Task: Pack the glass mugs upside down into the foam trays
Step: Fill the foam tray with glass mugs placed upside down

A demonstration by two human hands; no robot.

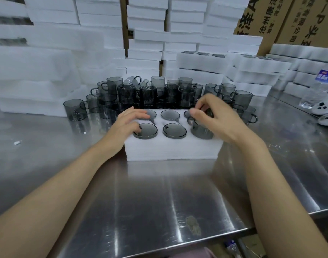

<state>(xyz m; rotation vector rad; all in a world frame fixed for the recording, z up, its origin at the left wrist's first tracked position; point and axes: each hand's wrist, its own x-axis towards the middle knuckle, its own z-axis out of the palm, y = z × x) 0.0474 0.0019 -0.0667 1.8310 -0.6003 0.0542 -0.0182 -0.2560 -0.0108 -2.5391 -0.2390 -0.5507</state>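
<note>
A white foam tray (172,151) sits on the steel table in front of me, with smoky grey glass mugs set upside down in its holes, such as one in the near middle hole (174,130). My right hand (213,116) grips an upside-down mug (201,129) that stands partway out of the near right hole. My left hand (128,121) rests on the tray's left side, its fingers lying over the far left mug and its thumb touching the near left mug (145,131). A crowd of loose grey mugs (150,93) stands behind the tray.
Stacks of white foam trays (144,43) fill the back, and packed trays (202,61) are piled at the right. A plastic water bottle (319,86) and two white controllers (325,112) lie at the far right. Cardboard boxes (282,17) stand behind. The table's edge runs close to me.
</note>
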